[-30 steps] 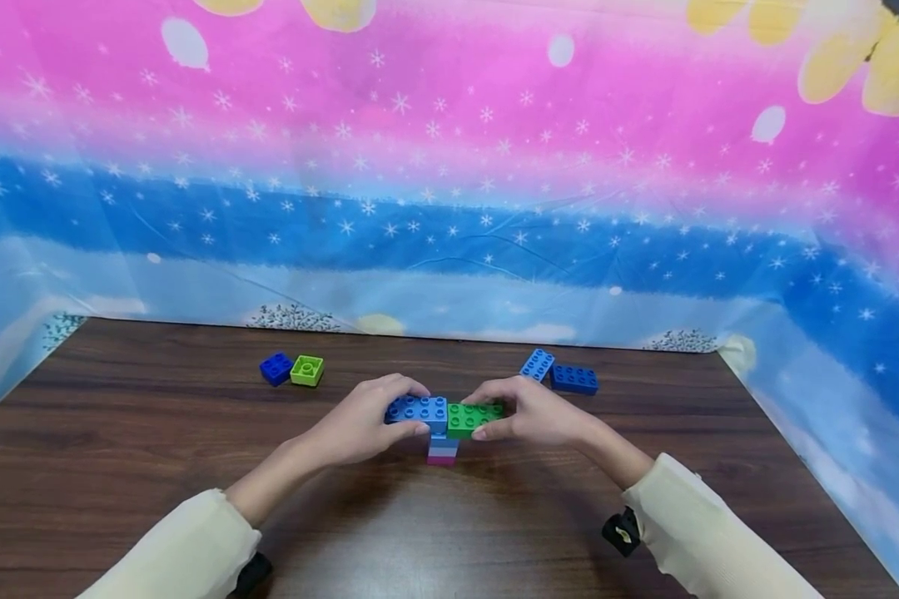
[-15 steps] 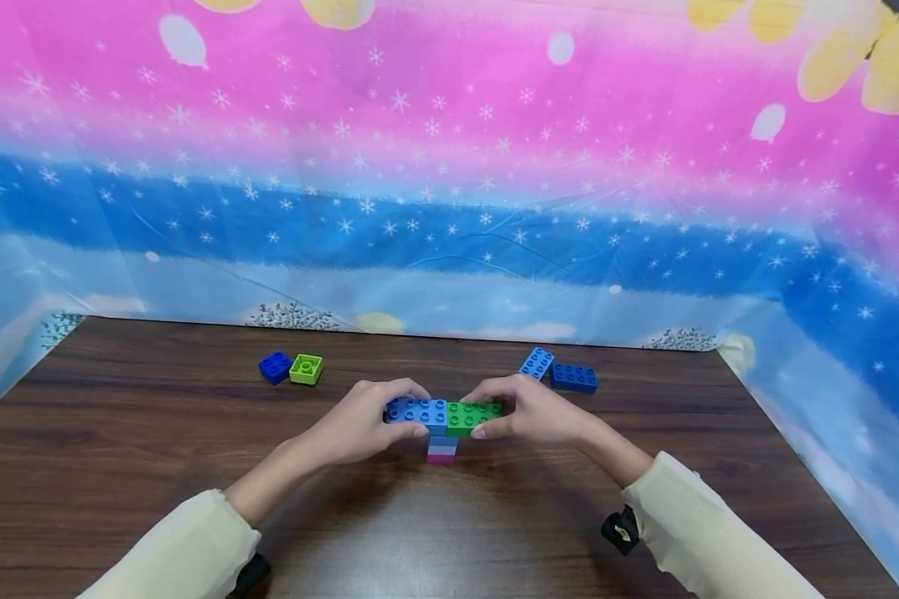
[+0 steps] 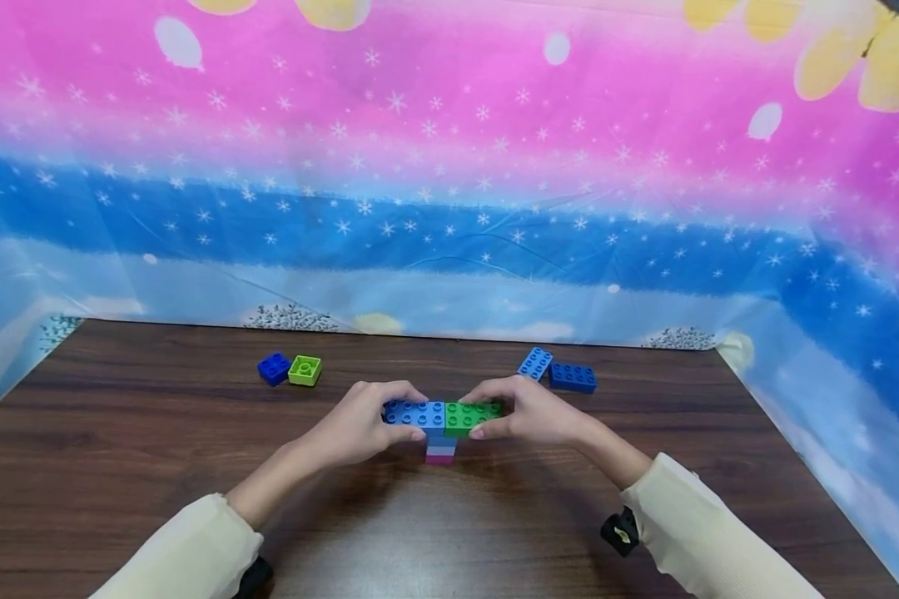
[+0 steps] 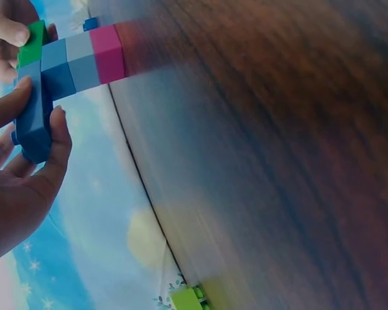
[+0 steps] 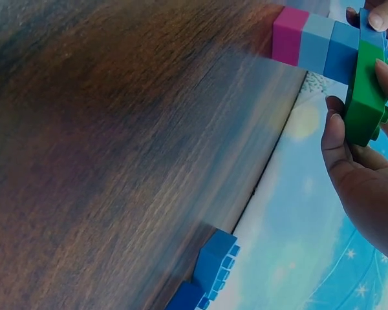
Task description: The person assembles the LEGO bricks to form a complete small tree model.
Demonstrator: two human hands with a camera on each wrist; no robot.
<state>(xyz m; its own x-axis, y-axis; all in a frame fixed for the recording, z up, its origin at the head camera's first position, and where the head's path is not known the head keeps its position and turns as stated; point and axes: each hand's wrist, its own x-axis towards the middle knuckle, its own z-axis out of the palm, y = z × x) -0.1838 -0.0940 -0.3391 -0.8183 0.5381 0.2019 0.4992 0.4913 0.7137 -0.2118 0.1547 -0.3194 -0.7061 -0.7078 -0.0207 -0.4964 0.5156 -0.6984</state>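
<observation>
A short tower of toy building bricks stands on the table, with a pink brick (image 5: 290, 35) at the bottom, a pale blue brick (image 5: 315, 44) above it and a mid-blue brick (image 5: 341, 53) on that. Two long bricks lie end to end across the top, overhanging on both sides. My left hand (image 3: 355, 420) pinches the blue long brick (image 3: 423, 416) between thumb and fingers. On the other side, my right hand (image 3: 535, 413) grips the green long brick (image 3: 460, 420) the same way. The long bricks' outer ends are partly covered by the hands.
Toward the back left lie a dark blue square brick (image 3: 273, 368) and a lime green one (image 3: 305, 371), hollow side up. At the back right, a lighter blue long brick (image 3: 535, 363) touches or nearly touches a dark blue one (image 3: 573, 378). A patterned cloth (image 3: 449, 225) rises behind the table.
</observation>
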